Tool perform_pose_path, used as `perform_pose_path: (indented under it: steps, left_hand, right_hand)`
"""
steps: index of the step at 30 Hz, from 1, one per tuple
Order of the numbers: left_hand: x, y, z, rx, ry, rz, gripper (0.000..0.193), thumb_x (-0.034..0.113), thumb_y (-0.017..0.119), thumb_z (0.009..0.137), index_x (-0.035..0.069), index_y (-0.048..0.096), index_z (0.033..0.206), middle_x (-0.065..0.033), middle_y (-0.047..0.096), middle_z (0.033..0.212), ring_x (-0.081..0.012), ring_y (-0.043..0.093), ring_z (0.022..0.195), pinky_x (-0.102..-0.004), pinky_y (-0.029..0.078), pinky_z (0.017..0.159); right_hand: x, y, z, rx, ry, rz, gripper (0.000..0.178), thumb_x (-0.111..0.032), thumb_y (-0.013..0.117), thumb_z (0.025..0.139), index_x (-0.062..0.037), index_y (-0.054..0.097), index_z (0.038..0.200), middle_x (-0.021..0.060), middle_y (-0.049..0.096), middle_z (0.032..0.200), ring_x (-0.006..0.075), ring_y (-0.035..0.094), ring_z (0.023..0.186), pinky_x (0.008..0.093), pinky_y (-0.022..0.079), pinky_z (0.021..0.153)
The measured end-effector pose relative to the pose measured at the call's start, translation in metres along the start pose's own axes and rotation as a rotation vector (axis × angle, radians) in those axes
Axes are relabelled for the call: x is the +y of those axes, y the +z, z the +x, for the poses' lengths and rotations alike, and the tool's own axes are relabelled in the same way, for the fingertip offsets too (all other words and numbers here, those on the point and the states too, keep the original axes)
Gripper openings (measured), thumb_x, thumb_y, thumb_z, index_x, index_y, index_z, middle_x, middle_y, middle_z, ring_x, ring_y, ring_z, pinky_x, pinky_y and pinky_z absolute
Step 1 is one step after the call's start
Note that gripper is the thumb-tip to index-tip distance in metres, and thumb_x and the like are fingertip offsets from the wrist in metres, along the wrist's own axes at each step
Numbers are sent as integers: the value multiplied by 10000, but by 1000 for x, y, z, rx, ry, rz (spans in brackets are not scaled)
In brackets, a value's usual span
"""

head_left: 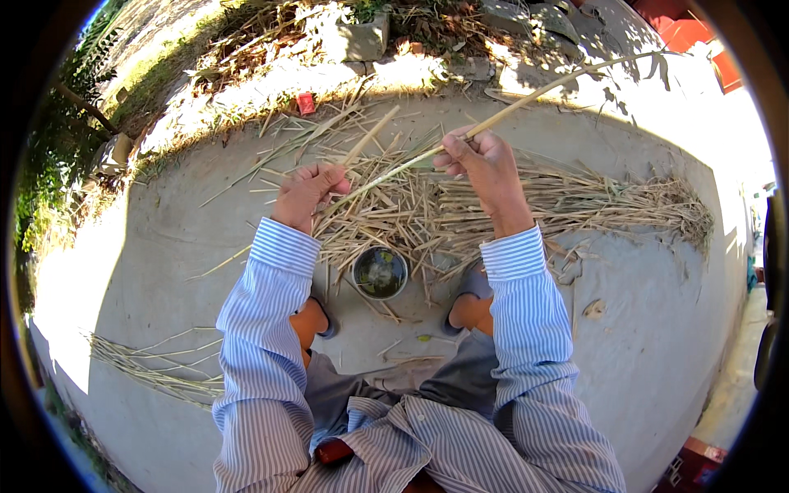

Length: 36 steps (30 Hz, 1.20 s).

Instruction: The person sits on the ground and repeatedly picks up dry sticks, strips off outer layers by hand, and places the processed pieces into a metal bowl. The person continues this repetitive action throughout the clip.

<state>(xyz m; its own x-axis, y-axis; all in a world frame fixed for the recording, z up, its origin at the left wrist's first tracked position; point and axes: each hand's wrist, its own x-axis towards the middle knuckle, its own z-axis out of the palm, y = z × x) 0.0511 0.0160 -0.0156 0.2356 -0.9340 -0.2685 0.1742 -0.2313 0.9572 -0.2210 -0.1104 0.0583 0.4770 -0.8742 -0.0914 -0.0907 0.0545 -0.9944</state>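
Visibility first. The near end of the long pale stalk (534,95) is hard to trace below the left hand (311,191), lost against the pile of cut stalk pieces (382,201). Its far tip thins out over glare, upper right. Left palm is hidden, and so are some right fingers, so the exact contact there is unclear. Contents of the round bowl (380,297) are dark and greenish, can't identify. Dark object (768,287) at the right edge is cut off by the lens rim, kind unclear. Red box (697,462), lower right, also cut off.

Hands: apart, both on the same stalk, held up above the pile. Right hand (485,168) pinches it between thumb and fingertips, remaining fingers curled. Left hand is mostly curled, thumb against index finger, at the stalk's lower stretch; a short flat piece (371,135) sticks up from that grip. Can't tell how tightly either hand holds.

Around: bowl sits on the concrete floor (189,246) between the feet, at the pile's near edge. Bundle of long stalks (583,201) lies to the right, meeting the pile. Loose thin stalks (164,361) at lower left. Small red packet (306,103) beyond the pile.
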Motion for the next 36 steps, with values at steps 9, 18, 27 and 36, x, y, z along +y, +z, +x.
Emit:
perform_pose_path:
  steps: [9,18,27,36]
  left_hand:
    - [45,46,-19,518,962,1261,325,334,699,805,31,633,904,-80,676,846,-252,619,789,-391,431,770]
    - [48,-8,-39,138,591,1250,154,163,733,747,76,636,827,-53,657,771,-226,612,733,-388,425,702]
    - [40,46,-17,163,779,860,155,109,743,745,50,660,863,-82,655,769,-237,628,728,-354,468,677]
    - [41,45,-19,289,895,938,118,96,751,760,38,674,828,-68,652,761,-177,605,674,-297,469,623]
  right_hand:
    - [20,22,2,-17,78,352,366,-258,683,879,35,560,1059,125,649,920,207,688,808,264,549,659]
    - [30,-8,21,132,69,345,321,-251,670,887,38,577,992,128,663,883,177,670,778,253,528,657]
    - [25,41,6,14,63,449,312,-242,681,882,21,580,1017,125,665,915,186,674,813,256,547,679]
    - [18,12,12,96,-65,477,349,-254,679,882,41,575,1036,147,671,924,200,691,804,250,550,648]
